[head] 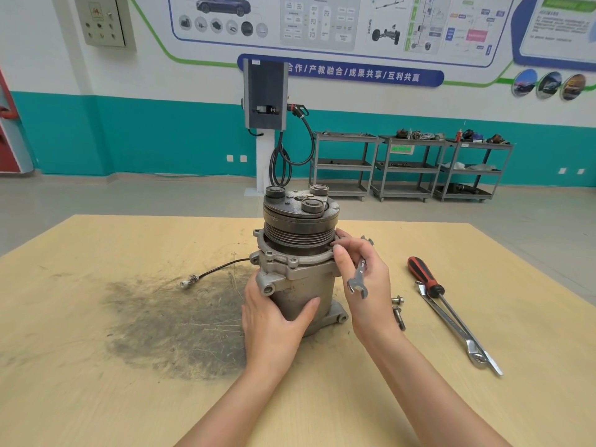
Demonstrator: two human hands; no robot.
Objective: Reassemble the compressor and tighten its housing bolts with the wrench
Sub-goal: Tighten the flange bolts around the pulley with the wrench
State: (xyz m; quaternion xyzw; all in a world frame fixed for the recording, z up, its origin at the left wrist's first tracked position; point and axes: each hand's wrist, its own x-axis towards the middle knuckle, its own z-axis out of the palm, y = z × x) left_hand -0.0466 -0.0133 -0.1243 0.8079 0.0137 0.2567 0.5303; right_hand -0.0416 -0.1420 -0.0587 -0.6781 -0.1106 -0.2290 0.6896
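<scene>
I have the compressor [298, 269] standing upright on the bench [96, 398], long axis vertical, pulley and clutch plate on top and the mounting ears at the base. My left hand [274, 321] wraps the lower barrel from the near-left side, fingers curled round it and thumb across the front, steadying it.

My right hand [364, 279] is at the right side of the housing flange, just below the pulley grooves. It holds the small open-ended wrench [358, 275], whose shaft runs down across the palm with its lower jaw pointing toward me, clear of any bolt. The thumb and fingertips of that hand meet at the flange rim; I cannot tell whether they pinch a bolt there or only touch the rim.

What the next move turns on, as I judge it: the flange bolt holes lie directly to the left of my right hand, and their axes run vertically, parallel to the compressor body. So a bolt has to go in from above, and the wrench must swing flat, in a horizontal plane, under the pulley overhang. The right hand is the nearer one.

Two loose bolts [398, 309] lie on the bench just right of my right wrist, so the housing is likely not fully bolted. Farther right lie a red-handled screwdriver [429, 282] and a longer combination wrench [458, 330], well apart from both hands.

The housing is dull grey cast metal, grimy.
</scene>
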